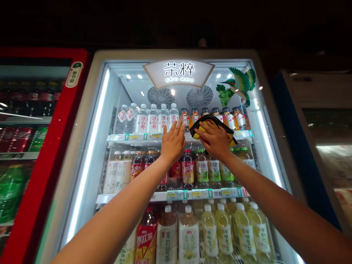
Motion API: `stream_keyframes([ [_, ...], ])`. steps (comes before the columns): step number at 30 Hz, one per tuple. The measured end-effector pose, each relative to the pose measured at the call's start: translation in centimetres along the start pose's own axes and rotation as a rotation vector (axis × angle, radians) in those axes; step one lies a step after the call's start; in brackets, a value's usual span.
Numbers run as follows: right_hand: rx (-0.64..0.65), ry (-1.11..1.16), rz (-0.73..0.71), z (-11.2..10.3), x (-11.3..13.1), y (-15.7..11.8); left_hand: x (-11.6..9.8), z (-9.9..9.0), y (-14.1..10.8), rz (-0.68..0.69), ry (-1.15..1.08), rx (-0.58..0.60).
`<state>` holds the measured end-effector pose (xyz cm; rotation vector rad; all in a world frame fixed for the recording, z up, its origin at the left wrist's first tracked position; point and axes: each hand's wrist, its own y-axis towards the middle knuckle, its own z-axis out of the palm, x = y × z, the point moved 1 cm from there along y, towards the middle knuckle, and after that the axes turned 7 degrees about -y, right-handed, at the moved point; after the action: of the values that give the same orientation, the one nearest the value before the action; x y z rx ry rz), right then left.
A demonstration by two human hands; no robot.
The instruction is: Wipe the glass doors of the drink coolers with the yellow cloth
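Note:
Both arms reach up to the glass door (132,82) of a lit drinks fridge. My left hand (173,142) lies flat on the glass with its fingers stretched and nothing in it, level with the top shelf. To its right, my right hand (217,141) presses a yellow cleaning cloth with black edging (205,120) against the door. The cloth is folded or bunched under the fingers, and part of it is hidden by the hand. Behind the glass near my hands stand clear water bottles (153,119) and amber drink bottles (238,119).
Lower shelves hold red tea bottles (188,168), green tea bottles (202,168) and pale yellow bottles (225,231). A sign (178,73) and a bird sticker (242,86) sit at the door's top. A red-framed fridge (55,146) stands left, another cabinet (297,146) right.

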<state>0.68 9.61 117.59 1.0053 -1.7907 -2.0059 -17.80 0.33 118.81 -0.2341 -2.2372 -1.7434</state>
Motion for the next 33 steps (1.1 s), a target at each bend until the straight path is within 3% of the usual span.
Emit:
stream_keyframes([
  [2, 0.009, 0.02, -0.042, -0.6, -1.3, -1.8, 0.6, -0.3, -0.5, 0.007, 0.006, 0.006],
  [4, -0.026, 0.007, 0.057, -0.7, -2.6, -1.8, 1.5, -0.7, -0.8, 0.031, 0.012, 0.019],
  [7, -0.093, -0.043, 0.301, 0.3, -2.7, 1.5, 2.8, -1.1, -0.9, 0.05, 0.016, 0.024],
  [10, -0.118, -0.072, 0.419, 1.8, 0.1, 4.7, 3.7, -1.3, -0.8, 0.025, 0.006, -0.001],
  [12, -0.092, -0.077, 0.364, 2.1, 2.2, 4.8, 4.0, -1.4, -0.9, 0.008, -0.007, -0.012],
  [14, -0.021, -0.072, 0.191, 1.6, 3.3, 3.1, 4.0, -1.5, -1.1, 0.0, -0.019, -0.015],
  [16, 0.049, -0.049, -0.023, 0.5, 3.0, 0.5, 4.1, -1.7, -1.5, -0.003, -0.023, -0.011],
  [18, 0.066, -0.019, -0.142, -0.5, 1.5, -1.2, 4.3, -1.9, -1.9, 0.0, -0.018, -0.007],
  [20, 0.031, -0.016, -0.047, -0.8, -0.1, -1.1, 4.7, -2.2, -2.2, 0.012, -0.006, -0.008],
  [22, -0.026, -0.042, 0.162, -0.2, -0.6, 0.8, 5.2, -2.3, -2.2, 0.022, 0.006, -0.015],
  [24, -0.071, -0.072, 0.337, 1.0, 0.7, 3.4, 5.6, -2.4, -2.1, 0.02, 0.008, -0.023],
  [26, -0.091, -0.084, 0.403, 2.3, 3.2, 5.4, 5.8, -2.4, -2.1, 0.016, -0.001, -0.03],
  [28, -0.079, -0.079, 0.352, 3.1, 5.8, 5.8, 6.0, -2.4, -2.2, 0.017, -0.013, -0.032],
  [30, -0.035, -0.065, 0.207, 2.9, 7.3, 4.4, 6.2, -2.4, -2.6, 0.011, -0.023, -0.031],
  [33, 0.06, -0.029, -0.03, 1.4, 6.7, 1.2, 6.9, -2.7, -3.5, 0.001, -0.029, -0.015],
])
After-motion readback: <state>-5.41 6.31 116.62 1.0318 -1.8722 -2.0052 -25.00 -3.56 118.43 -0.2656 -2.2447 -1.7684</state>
